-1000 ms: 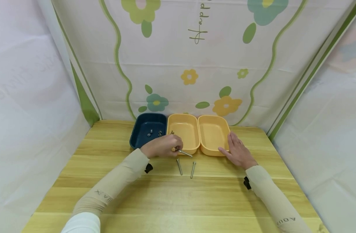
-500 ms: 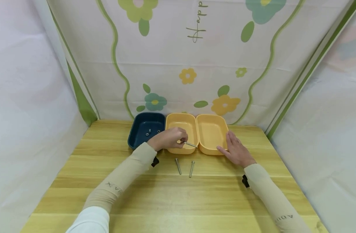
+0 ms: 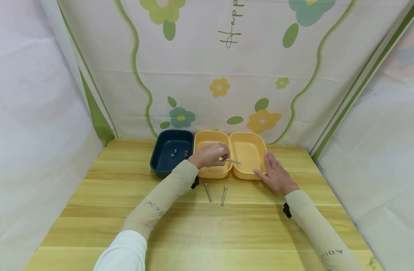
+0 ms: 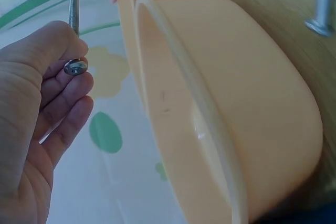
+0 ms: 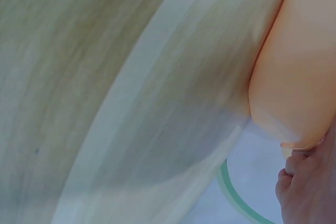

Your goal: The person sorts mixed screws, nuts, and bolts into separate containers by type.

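Between thumb and fingers my left hand (image 3: 211,155) pinches a silver bolt (image 3: 233,161), held over the middle yellow tray (image 3: 213,174). The bolt's threaded end reaches past the rim over the right yellow tray (image 3: 247,150). In the left wrist view the round socket head of the bolt (image 4: 75,67) faces the camera, with the shank standing up behind the thumb. My right hand (image 3: 278,177) rests against the right tray's outer side, fingers extended along the wall and thumb at the front rim. The right wrist view catches that hand (image 5: 310,187) partly, beside the tray.
A dark blue tray (image 3: 156,160) stands left of the yellow ones, with several small nuts (image 3: 185,153) in it. Two more bolts, a left one (image 3: 208,192) and a right one (image 3: 224,196), lie on the wooden table (image 3: 207,233). A floral cloth (image 3: 193,67) hangs behind.
Carrying the bolt, my left hand has moved right and a little away from me, from the middle tray's front left toward the right tray. My right hand stays at the right tray.
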Motion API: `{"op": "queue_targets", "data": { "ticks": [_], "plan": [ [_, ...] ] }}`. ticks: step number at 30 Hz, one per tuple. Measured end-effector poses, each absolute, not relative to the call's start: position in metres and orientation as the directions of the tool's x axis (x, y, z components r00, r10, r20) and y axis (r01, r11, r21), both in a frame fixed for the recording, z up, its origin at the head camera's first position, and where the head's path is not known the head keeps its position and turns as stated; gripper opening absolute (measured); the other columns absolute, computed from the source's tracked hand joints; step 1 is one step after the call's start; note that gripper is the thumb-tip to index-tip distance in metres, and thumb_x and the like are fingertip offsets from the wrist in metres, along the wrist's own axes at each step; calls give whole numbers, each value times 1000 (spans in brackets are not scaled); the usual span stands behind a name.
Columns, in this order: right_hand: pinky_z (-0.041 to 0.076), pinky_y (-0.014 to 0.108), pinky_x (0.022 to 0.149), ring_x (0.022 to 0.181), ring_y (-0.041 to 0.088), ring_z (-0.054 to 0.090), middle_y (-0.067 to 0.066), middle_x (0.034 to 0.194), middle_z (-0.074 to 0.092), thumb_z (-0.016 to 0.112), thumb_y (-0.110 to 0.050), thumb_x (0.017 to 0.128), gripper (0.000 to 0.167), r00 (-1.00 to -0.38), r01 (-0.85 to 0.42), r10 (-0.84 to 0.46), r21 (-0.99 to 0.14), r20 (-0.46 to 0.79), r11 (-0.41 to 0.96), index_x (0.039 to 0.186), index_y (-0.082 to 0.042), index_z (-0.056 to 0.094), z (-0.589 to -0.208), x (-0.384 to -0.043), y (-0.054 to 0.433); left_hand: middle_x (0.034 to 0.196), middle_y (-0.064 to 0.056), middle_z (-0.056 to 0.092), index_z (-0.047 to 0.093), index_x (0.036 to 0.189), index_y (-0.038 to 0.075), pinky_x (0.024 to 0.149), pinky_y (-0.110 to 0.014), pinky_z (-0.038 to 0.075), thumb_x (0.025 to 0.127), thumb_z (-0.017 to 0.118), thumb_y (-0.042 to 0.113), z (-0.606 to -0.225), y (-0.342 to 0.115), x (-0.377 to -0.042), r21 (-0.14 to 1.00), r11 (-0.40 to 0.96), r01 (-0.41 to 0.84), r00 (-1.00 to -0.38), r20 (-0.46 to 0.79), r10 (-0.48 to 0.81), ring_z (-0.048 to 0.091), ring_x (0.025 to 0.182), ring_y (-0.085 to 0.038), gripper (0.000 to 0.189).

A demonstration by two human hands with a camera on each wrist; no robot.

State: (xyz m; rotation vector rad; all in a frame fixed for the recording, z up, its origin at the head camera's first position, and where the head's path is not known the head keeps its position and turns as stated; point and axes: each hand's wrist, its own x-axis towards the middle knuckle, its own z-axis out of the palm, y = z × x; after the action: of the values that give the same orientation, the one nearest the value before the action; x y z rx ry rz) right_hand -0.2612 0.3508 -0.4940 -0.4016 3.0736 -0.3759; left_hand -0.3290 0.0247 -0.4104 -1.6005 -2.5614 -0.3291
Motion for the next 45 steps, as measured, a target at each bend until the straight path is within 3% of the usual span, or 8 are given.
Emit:
{"op": "queue_targets", "data": {
  "ticks": [14,20,23,29,35,45],
  "plan": [
    [17,65,130,163,48,7,31,175,-2,39,-64,108,101,-967,-251,-253,-239,26,938,165,11,2,-493,-260,350,100,-3,75,77,99,8,81,-23,56,98,69,6,-428,73,-338,152,459,875,-479,145,866,65,88,-13,9],
    [17,66,130,163,48,6,30,175,-3,40,-63,108,100,-970,-242,-244,-253,26,937,165,10,3,-493,-259,347,128,-12,69,70,128,1,105,-32,56,100,73,17,-429,76,-337,197,492,848,-521,143,841,67,117,-24,32],
    [16,65,130,164,47,3,28,175,-6,39,-64,108,101,-970,-237,-242,-256,13,937,165,10,2,-494,-260,346,135,-13,65,66,136,2,110,-35,53,101,73,23,-427,69,-333,187,506,842,-534,153,832,64,124,-26,42],
    [14,65,131,164,46,1,27,175,-10,38,-65,108,102,-970,-236,-244,-256,2,937,165,10,-1,-494,-260,349,135,-13,66,67,135,3,109,-36,55,101,70,24,-418,44,-323,118,473,873,-487,205,849,65,122,-26,40],
    [12,64,131,164,45,-1,27,175,-11,39,-65,108,102,-970,-233,-243,-269,-3,934,165,9,-2,-492,-259,349,137,-12,67,67,136,3,109,-36,55,101,70,26,-410,16,-308,60,444,894,-447,179,876,65,124,-26,41],
    [11,65,131,164,46,-2,27,175,-11,39,-63,109,101,-969,-238,-248,-259,-8,936,165,9,-4,-492,-259,350,128,-10,70,71,130,4,101,-33,59,98,74,24,-406,-24,-279,52,390,919,-393,161,905,68,115,-22,37]
  ]
}}
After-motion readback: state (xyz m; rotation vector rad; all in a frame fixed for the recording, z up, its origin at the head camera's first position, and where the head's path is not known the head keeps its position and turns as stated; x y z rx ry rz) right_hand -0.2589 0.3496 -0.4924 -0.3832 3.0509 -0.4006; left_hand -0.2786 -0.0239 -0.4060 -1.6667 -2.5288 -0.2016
